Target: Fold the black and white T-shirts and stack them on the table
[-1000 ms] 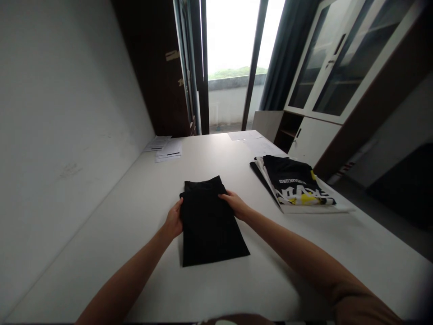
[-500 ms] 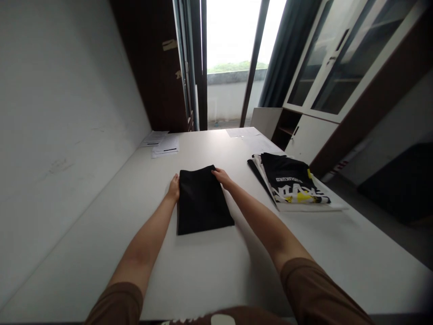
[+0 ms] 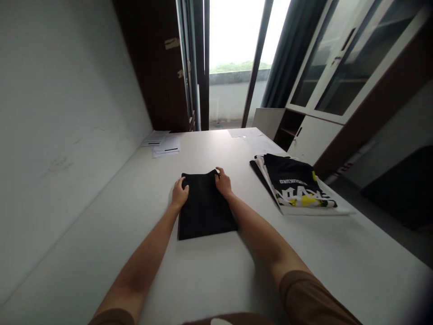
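Observation:
A black folded garment [image 3: 207, 207] lies as a flat rectangle on the white table [image 3: 203, 280]; its exact kind does not show. My left hand [image 3: 180, 193] grips its far left corner, thumb on top and fingers along the outer edge. At the far right corner my right hand [image 3: 223, 181] pinches the cloth with curled fingers. Between the two hands the far edge dips slightly and its corners are raised a little.
Right of my right arm lies a stack of folded clothes [image 3: 294, 180], the top one black with white and yellow print. Paper sheets [image 3: 167, 145] rest at the far left, more sheets [image 3: 246, 133] at the far edge. A wall [image 3: 67, 135] borders the left; cabinets [image 3: 318, 131] stand right.
My left hand has shifted from the garment's left side onto its far left corner, thumb now over the cloth. My right hand has curled more around the far right corner.

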`<state>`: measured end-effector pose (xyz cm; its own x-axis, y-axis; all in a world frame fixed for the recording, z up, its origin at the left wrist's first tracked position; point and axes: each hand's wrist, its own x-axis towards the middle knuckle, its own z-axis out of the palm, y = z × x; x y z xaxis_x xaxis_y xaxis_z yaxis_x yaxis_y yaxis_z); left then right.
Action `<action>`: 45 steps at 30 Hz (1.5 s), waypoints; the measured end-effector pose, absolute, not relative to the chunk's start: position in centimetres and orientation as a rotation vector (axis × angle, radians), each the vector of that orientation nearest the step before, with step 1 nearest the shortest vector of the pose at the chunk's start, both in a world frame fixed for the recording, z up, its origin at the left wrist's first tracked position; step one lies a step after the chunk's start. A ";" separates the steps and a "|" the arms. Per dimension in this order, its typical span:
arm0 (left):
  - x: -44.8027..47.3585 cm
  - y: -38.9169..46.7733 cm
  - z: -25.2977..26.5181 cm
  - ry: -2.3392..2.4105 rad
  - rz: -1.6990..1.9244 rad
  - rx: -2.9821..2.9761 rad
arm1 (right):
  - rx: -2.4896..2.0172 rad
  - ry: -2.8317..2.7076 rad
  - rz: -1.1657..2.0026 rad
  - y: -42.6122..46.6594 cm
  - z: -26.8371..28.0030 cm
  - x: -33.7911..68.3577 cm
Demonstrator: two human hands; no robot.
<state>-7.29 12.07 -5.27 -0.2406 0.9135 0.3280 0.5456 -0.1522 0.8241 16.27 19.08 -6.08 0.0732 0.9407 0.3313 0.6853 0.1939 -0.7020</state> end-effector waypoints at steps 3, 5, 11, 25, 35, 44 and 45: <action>-5.7 10.3 -3.8 1.833 1.218 1.895 | -1.507 -1.700 0.364 19.2 -5.8 17.1; -4.3 8.9 -3.2 1.843 1.128 2.089 | -1.511 -1.711 0.384 19.5 -5.8 17.6; -2.2 6.8 -4.7 1.694 0.926 2.028 | -1.532 -1.722 0.477 20.3 -6.2 18.2; -3.4 8.1 -6.3 1.597 0.978 1.878 | -1.352 -2.207 0.281 17.5 -5.3 15.6; -7.9 10.4 -7.0 1.778 0.916 1.707 | -1.621 -2.299 0.318 17.8 -6.5 15.5; -7.8 10.0 -7.0 1.819 0.992 1.773 | -1.774 -2.232 0.278 17.4 -6.4 15.6; -7.5 9.8 -6.8 1.836 0.977 1.823 | -1.787 -2.229 0.263 17.4 -6.4 15.7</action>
